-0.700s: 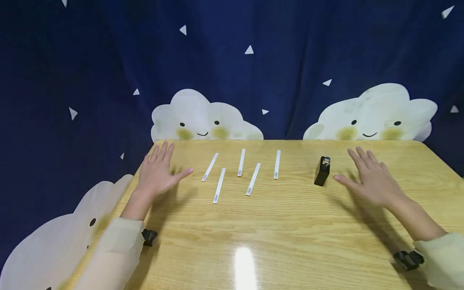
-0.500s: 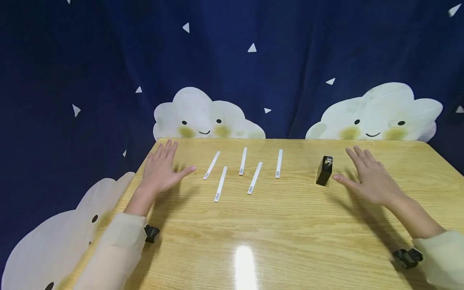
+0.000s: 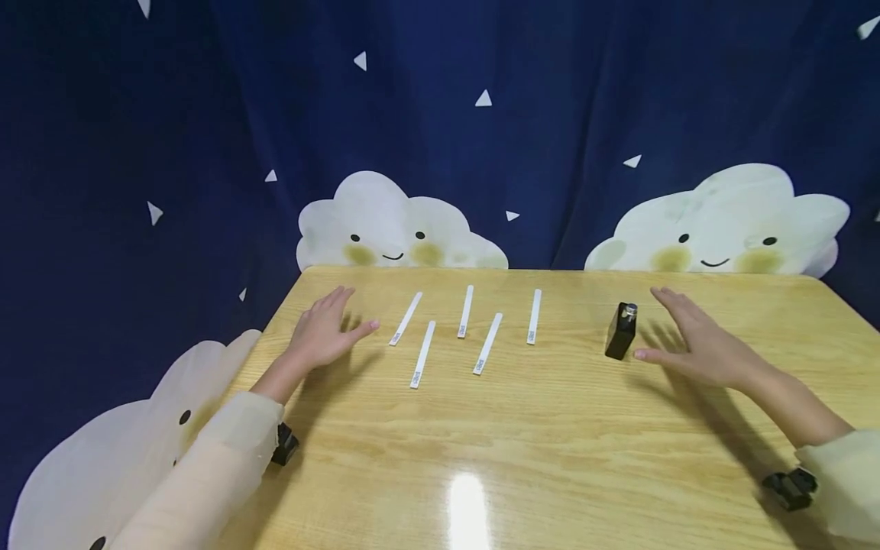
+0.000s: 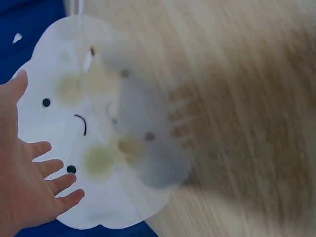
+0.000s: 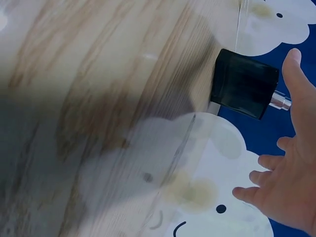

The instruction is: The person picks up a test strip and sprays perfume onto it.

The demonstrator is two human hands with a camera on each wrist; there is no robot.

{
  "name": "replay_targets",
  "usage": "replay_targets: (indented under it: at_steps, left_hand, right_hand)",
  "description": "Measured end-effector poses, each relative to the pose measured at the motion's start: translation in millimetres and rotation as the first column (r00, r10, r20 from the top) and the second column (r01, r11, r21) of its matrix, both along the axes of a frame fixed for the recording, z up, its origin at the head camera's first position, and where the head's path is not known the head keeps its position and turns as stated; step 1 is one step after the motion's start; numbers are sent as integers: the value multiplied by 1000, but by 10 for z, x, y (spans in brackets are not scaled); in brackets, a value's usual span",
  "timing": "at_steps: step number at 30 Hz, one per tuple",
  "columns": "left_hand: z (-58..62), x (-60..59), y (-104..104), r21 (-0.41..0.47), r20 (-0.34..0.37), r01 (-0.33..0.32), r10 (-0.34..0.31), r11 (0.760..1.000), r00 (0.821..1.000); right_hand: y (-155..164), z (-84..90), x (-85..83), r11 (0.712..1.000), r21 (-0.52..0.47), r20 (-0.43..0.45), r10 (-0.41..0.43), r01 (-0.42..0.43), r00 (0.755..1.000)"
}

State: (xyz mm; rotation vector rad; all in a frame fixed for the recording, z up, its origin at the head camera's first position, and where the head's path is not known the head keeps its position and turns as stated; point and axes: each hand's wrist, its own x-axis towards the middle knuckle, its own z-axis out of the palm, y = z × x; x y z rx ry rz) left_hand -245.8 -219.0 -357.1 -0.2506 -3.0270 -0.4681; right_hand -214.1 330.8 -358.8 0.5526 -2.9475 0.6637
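My left hand (image 3: 321, 333) hovers above the left side of the wooden table (image 3: 385, 458), fingers spread, holding nothing. Just right of it lie several white paper strips, each with small dark print at its near end; the closest is a slanted strip (image 3: 406, 318). On the right, a black rectangular bottle (image 3: 621, 333) with a silver nozzle on top stands upright. Beside it hangs my right hand (image 3: 708, 347), its thumb and fingers apart and no object between them. In the right wrist view the bottle (image 5: 245, 84) shows near the thumb of that hand.
A dark blue curtain (image 3: 426, 114) with white triangles and smiling clouds rises behind the far table edge and along the left side. Bright light reflects from the tabletop near its front. A small black device (image 3: 791, 489) sits at the right wrist.
The right hand has turned a little, bringing its fingers and thumb round toward the bottle. My left hand has shifted slightly right and tilted. The strips and bottle stay put while the head view shifts slightly.
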Motion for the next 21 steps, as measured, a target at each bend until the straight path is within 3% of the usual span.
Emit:
replay_targets:
  at_steps: [10, 14, 21]
  left_hand:
    - [-80, -58, 152, -38, -14, 103, -103, 994, 995]
    - [-92, -74, 211, 0, 2, 102, -102, 995, 995]
    - [-172, -109, 262, 94, 51, 84, -89, 992, 995]
  right_hand:
    - [24, -13, -132, 997, -54, 19, 49, -48, 999]
    - [9, -14, -139, 998, -60, 37, 38, -36, 999]
    - [-26, -36, -135, 996, -58, -6, 64, -64, 998]
